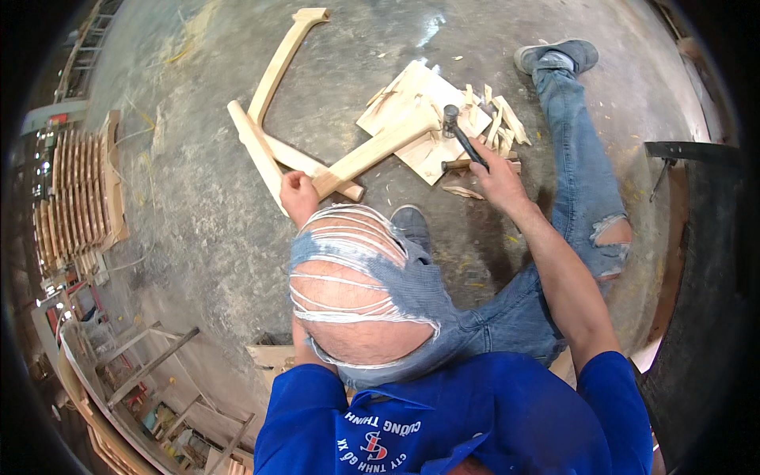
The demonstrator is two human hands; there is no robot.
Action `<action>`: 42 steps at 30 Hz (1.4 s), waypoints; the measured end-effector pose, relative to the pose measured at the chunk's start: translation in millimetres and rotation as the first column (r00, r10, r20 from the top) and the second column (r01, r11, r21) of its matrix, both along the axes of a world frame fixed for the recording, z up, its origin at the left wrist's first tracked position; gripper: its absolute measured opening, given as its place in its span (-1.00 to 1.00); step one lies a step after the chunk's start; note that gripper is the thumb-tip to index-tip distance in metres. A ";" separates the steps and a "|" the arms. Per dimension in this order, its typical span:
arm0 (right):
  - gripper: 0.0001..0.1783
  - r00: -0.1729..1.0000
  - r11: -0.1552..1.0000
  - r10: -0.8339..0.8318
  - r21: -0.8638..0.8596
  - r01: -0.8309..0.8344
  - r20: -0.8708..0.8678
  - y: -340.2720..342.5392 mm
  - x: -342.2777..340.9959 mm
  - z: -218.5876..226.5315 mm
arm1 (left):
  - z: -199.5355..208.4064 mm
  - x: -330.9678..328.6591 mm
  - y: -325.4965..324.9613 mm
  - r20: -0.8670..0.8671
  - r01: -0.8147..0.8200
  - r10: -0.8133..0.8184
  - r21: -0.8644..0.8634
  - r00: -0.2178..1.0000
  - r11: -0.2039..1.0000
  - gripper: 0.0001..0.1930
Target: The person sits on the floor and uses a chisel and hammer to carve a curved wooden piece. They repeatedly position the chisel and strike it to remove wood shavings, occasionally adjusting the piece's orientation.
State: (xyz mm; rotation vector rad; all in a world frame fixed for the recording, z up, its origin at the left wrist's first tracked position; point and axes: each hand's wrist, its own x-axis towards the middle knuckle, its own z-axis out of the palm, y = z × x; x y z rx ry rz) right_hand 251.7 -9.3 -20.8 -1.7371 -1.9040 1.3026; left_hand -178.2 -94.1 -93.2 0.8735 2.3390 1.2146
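Gripping its handle, right hand clamps a likely head-heavy hammer, upper centre; left hand, at stiff-looking wooden frame, hold unclear.

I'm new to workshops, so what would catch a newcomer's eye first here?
Probably the black-handled metal hammer in the right hand, its head by the far end of a long, pale wooden bar. Beneath that end, a pale, flat wooden board lies on the grey floor, pale wooden splinters beside it. Nearer, shredded blue denim jeans bare the left knee.
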 end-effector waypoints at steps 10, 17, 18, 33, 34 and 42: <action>-0.37 0.995 0.992 -0.093 -0.086 0.090 -0.029 9.1 3.7 11.1 | -4.3 -71.5 13.3 -0.348 -0.216 0.063 -0.422 0.935 0.881 -0.33; -0.39 0.988 0.988 -0.149 -0.039 0.147 -0.041 6.6 12.7 8.4 | -33.3 -42.2 -54.7 -0.314 -0.340 0.223 -0.395 0.923 0.854 -0.35; -0.39 0.985 0.986 -0.166 -0.019 0.165 -0.043 3.4 19.9 5.4 | -36.0 -28.5 -52.0 -0.302 -0.324 0.206 -0.420 0.931 0.847 -0.35; -0.37 0.996 0.991 -0.090 -0.102 0.092 0.026 16.0 7.9 10.0 | -17.8 -39.0 50.0 -0.037 -0.139 0.139 -0.485 0.990 0.863 -0.33; -0.38 0.994 0.991 -0.100 -0.085 0.103 0.041 13.9 15.4 4.8 | -22.2 -29.9 54.0 -0.048 -0.109 0.098 -0.442 0.994 0.891 -0.33; -0.41 0.988 0.981 -0.150 -0.119 0.152 0.027 17.1 21.8 -3.1 | -12.7 -10.6 44.6 -0.228 -0.305 0.296 -0.005 0.928 0.952 -0.37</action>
